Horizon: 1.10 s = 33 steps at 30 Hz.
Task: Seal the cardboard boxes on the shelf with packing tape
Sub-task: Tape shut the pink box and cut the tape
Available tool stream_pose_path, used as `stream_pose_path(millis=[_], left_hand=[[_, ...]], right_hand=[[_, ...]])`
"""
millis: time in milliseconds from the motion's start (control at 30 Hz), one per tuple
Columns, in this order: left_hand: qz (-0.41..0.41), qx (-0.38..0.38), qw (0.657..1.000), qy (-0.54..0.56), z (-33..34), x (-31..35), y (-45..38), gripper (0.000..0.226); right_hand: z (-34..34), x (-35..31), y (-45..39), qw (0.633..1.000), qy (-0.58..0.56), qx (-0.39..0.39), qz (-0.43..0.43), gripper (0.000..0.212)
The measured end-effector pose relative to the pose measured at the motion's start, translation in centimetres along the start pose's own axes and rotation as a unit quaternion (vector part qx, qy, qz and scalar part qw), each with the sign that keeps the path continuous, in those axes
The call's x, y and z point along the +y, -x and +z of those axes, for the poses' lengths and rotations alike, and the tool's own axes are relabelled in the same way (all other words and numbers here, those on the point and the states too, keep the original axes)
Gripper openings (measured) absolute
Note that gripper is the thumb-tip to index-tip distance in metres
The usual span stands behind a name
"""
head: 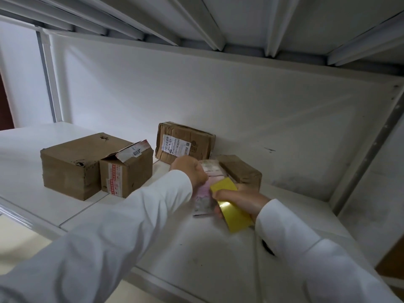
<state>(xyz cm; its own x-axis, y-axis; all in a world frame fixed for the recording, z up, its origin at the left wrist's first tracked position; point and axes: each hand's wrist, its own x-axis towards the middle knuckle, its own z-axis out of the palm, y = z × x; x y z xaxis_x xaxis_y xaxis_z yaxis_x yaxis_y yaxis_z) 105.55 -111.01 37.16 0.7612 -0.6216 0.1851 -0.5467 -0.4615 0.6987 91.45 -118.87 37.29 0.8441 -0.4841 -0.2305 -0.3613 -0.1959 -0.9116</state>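
No text can be read at this size. The box leaning on the back wall (185, 143) carries a white shipping label (176, 145) with a barcode and rows of print too small to make out. The small box (126, 172) has a torn label with a barcode (136, 152) on its raised flap and red-printed tape (113, 179) down its front, the characters blurred.

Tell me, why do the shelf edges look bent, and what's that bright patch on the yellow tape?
Head view: the wide-angle lens bows the shelf edges; light glares off the tape roll in the right hand; the left hand looks slightly blurred.
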Motion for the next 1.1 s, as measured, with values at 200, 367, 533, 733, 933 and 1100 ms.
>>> stream_pose_path(millis=[200, 367, 533, 733, 933, 1100], left_hand=[[-0.049, -0.105, 0.993, 0.010, 1.1, -1.1, 0.2, 0.054], [-0.214, -0.164, 0.943, 0.195, 1.7, -1.5, 0.4, 0.057], [-0.174, -0.123, 0.977, 0.032, 2.3, -2.0, 0.1, 0.060], [-0.039, -0.040, 0.998, 0.009, 2.3, -1.6, -2.0, 0.047], [0.077, -0.061, 0.991, -0.090, 5.3, -1.9, -3.5, 0.045], [0.060, -0.084, 0.990, -0.099, 6.4, -2.9, -4.1, 0.051]], right_hand=[[0.3, 4.2, -0.8, 0.993, 0.021, -0.065, 0.092, 0.030], [0.4, 4.4, -1.3, 0.991, 0.023, -0.077, 0.103, 0.033], [-0.3, 4.1, -1.0, 0.987, 0.092, -0.071, 0.112, 0.060], [-2.0, 1.5, -1.5, 0.939, 0.311, 0.116, 0.087, 0.077], [-0.7, 0.8, -4.6, 0.970, 0.231, 0.076, -0.015, 0.049], [0.2, 1.3, -8.0, 0.986, 0.165, 0.028, 0.024, 0.064]])
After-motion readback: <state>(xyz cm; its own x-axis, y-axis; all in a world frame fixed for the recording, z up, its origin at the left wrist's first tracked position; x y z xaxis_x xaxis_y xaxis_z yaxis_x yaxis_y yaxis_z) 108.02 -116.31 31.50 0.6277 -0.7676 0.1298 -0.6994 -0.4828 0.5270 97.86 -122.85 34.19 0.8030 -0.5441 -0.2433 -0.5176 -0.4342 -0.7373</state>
